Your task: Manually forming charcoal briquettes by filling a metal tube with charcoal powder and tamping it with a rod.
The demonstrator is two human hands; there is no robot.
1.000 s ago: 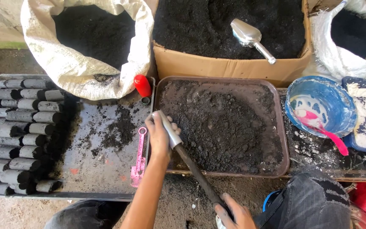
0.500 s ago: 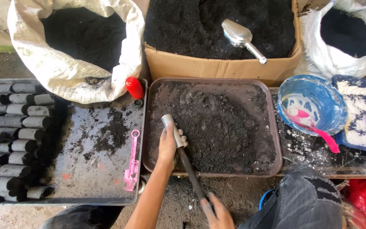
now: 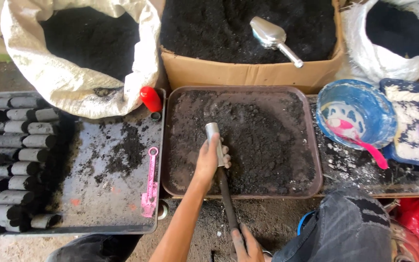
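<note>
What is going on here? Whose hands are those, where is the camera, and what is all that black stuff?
The camera sits on a person's head and looks down, so you see that person's own two hands. The left hand grips a metal tube over a brown tray full of black powder. The right hand, at the bottom edge, holds the dark rod that runs into the tube. On the left lies a grey tray with rows of black cylinders, a pink tool and a red cap. Behind are a white sack and a cardboard box of the same powder, with a metal scoop. At right stands a blue bowl.
</note>
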